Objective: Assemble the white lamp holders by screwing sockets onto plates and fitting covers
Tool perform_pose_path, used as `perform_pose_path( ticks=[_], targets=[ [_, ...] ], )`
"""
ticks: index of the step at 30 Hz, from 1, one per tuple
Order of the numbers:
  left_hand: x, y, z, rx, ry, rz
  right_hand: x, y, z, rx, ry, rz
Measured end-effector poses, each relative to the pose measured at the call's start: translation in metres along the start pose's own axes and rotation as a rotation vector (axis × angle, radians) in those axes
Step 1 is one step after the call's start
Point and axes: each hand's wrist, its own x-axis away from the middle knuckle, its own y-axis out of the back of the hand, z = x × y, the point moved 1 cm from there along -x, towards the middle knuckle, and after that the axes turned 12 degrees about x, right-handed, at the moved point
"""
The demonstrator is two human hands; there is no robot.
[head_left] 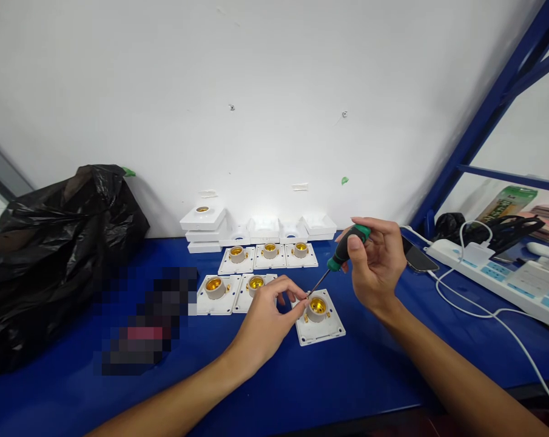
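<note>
the right hand (380,262) grips the screwdriver (344,250), the left hand (270,314) meets its tip, whether gripping one cannot tell, and the slanted shaft would best be straightened over the lamp socket (319,318), between the table's front and back edges.

Left of frame: bag (69,243) on table (274,400). Centre: housings (264,229) along wall (283,139); before them, row of three socket bases (270,250); before those, pair of bases (242,298). Right of pair: single base (322,331), screwdriver (342,252) tip at its far side. Right of frame: phone (420,256), then power strip (495,271).
</note>
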Motion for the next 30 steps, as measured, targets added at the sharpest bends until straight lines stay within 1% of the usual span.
perform_pose_path(
  ticks=[12,17,19,23,25,30],
  targets=[
    [0.0000,-0.0016,0.0023,0.009,0.008,-0.003,-0.0005,0.0000,0.0021,-0.075,-0.042,0.082],
    [0.0016,-0.0016,-0.0017,-0.023,-0.024,-0.003,-0.0018,-0.0010,0.0007,-0.074,-0.080,0.092],
    [0.0018,-0.0018,-0.0029,-0.028,-0.034,-0.004,-0.0031,-0.0008,-0.0001,-0.079,-0.091,0.137],
    [0.0012,-0.0018,-0.0031,-0.021,-0.039,-0.020,-0.0039,-0.0005,0.0003,-0.076,-0.107,0.287],
    [0.0009,-0.0017,-0.0028,-0.019,-0.046,-0.017,-0.0032,-0.0007,0.0012,-0.075,-0.106,0.318],
    [0.0007,-0.0031,-0.0008,-0.024,-0.051,0.023,-0.0024,-0.0011,0.0017,-0.071,-0.087,0.278]
  ],
)
